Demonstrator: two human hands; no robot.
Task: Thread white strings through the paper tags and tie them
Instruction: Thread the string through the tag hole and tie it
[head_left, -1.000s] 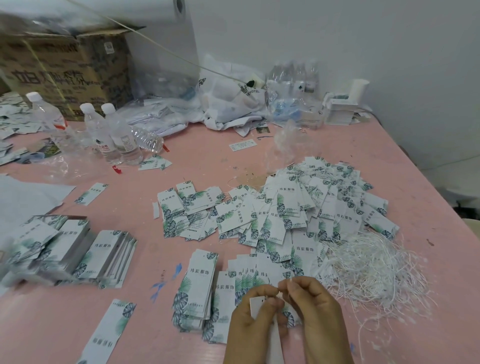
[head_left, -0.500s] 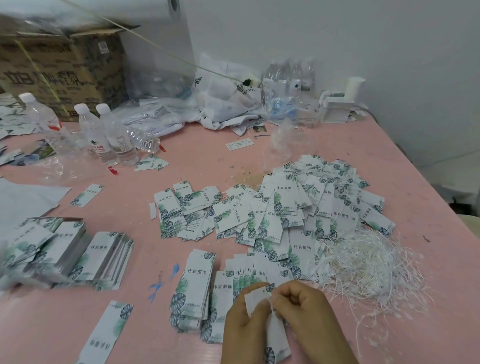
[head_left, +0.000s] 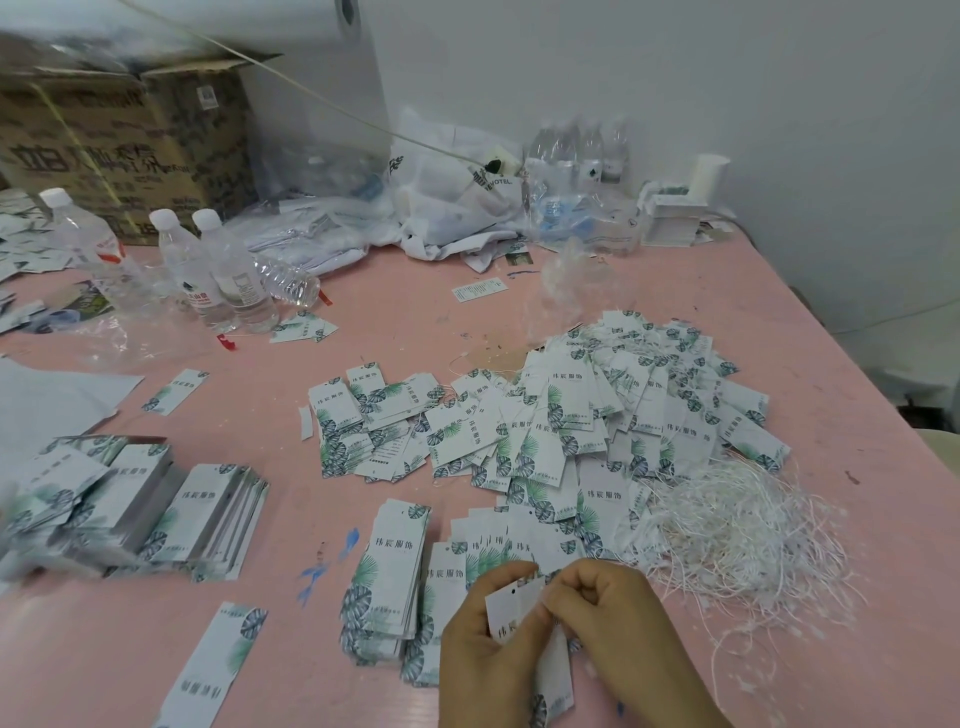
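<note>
1. Both hands have drawn together at the counter's (head_left: 519, 306) near edge since a second ago.
2. Left hand (head_left: 480, 642) grips a paper tag (head_left: 511, 608).
3. Right hand (head_left: 608, 608) pinches that tag's right edge; white strings (head_left: 737, 530) lie piled just beyond it.

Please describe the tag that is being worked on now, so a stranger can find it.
On the pink table, find the white string heap. Just left of it, at the near edge, both hands meet; the tag pinched between them is the only one lifted off the table.
</note>
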